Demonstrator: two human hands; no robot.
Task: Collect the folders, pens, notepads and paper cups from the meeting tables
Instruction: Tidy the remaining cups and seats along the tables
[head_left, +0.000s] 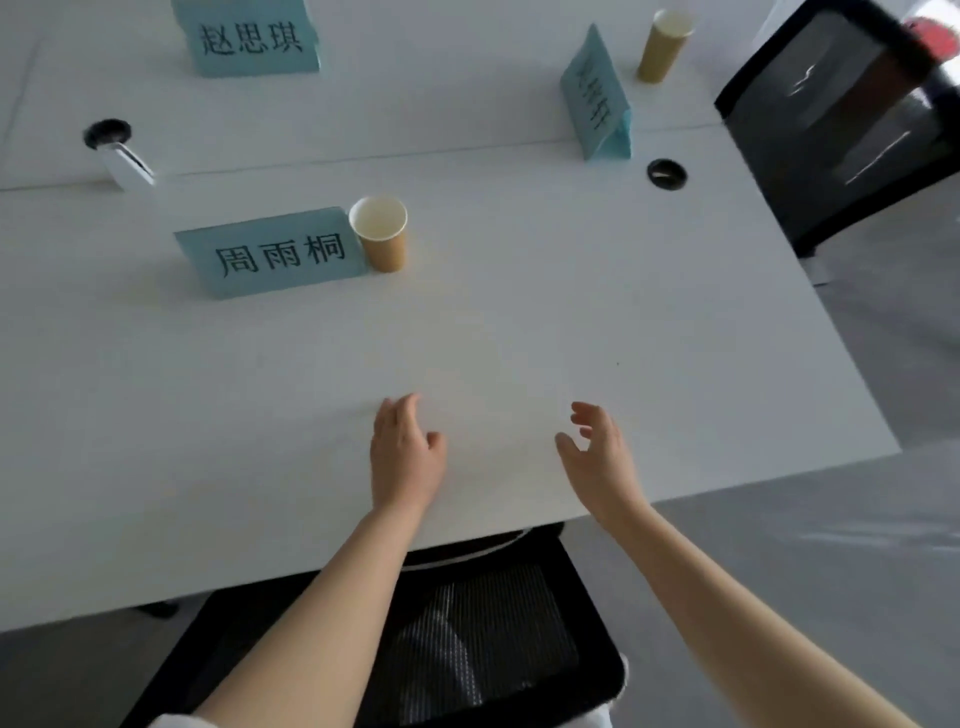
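A brown paper cup (382, 236) with a white inside stands upright on the white meeting table (519, 322), right beside a teal name card (275, 254). A second brown paper cup (664, 45) stands at the far right of the table, behind another teal name card (597, 98). My left hand (405, 454) and my right hand (602, 457) hover over the table's near edge, both with fingers apart and holding nothing. The nearer cup is well ahead of my left hand. No folders, pens or notepads show.
A third teal name card (249, 36) stands at the back left. Two round black cable holes (107, 132) (667, 173) sit in the table, with a white object (127, 166) by the left one. A black mesh chair (467, 639) is below me, another black chair (841, 114) at right.
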